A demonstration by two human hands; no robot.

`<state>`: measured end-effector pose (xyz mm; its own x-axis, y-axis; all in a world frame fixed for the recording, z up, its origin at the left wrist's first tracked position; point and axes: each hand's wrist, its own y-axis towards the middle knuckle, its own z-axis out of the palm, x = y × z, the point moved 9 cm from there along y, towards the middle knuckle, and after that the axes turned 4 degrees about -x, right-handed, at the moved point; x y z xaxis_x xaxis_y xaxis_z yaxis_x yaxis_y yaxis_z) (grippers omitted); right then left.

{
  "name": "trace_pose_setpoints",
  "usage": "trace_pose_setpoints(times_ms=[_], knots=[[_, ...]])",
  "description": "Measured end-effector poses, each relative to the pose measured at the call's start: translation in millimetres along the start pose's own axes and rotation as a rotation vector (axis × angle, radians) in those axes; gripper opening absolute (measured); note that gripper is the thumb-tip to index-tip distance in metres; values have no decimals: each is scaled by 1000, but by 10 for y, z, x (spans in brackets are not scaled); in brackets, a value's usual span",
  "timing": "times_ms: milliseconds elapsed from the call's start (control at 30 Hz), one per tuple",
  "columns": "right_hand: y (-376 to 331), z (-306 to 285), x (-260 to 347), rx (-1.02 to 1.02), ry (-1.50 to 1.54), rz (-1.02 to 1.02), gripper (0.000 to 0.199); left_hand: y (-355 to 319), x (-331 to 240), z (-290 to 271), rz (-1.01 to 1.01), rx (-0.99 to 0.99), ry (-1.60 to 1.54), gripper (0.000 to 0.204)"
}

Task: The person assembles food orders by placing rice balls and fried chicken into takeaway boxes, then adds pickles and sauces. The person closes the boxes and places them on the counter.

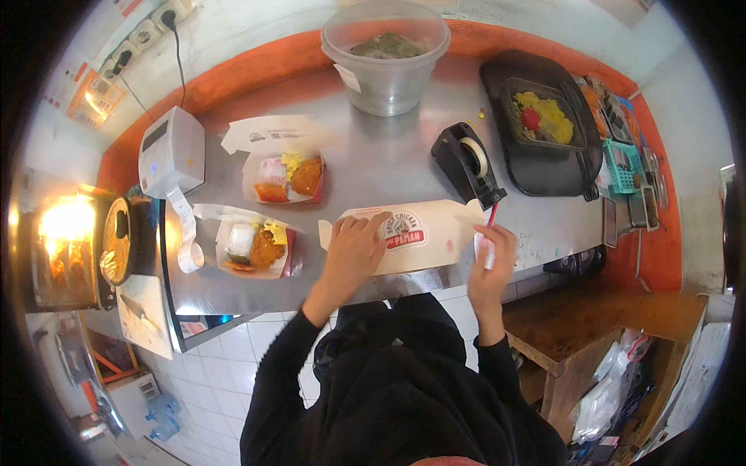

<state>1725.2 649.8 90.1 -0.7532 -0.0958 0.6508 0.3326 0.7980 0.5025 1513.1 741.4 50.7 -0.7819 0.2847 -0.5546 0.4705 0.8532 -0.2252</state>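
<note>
My left hand [353, 250] lies flat, fingers [365, 225] spread, on the closed cream cardboard meal box [420, 237] with a round red-and-white logo on its lid. The box sits at the near edge of the steel tabletop [373, 163], just in front of me. My right hand [491, 260] is at the box's right end, fingers curled around a red-tipped white marker [488, 237]. Beyond it stands a black tape dispenser [466, 165]; two open boxes of fried chicken and rice [268, 213] lie to the left.

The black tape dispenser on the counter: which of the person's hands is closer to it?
Right. The right hand is just below the tape dispenser, holding a red pen; the left hand rests on the closed box, farther left.
</note>
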Motion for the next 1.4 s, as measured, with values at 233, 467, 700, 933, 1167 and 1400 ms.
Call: trace_pose_setpoints(times_ms=[233,467,700,933,1167,1400], knots=[[-210,813,-466,469,333,509,38,-326,519,552,-151,-422,-643,72],[314,719,-554,788,346,550,43,-412,543,215,-351,118,-1213,64],[-196,995,-983,718,62,302,40,-390,705,580,-291,-64,-499,62],[-85,790,-95,731,-98,-408,63,-204,94,302,244,-247,509,74],[-328,986,-153,814,-289,-847,70,-77,1,398,568,-60,608,91],[-259,843,65,887,-81,-681,49,-137,-173,278,459,-81,400,85]])
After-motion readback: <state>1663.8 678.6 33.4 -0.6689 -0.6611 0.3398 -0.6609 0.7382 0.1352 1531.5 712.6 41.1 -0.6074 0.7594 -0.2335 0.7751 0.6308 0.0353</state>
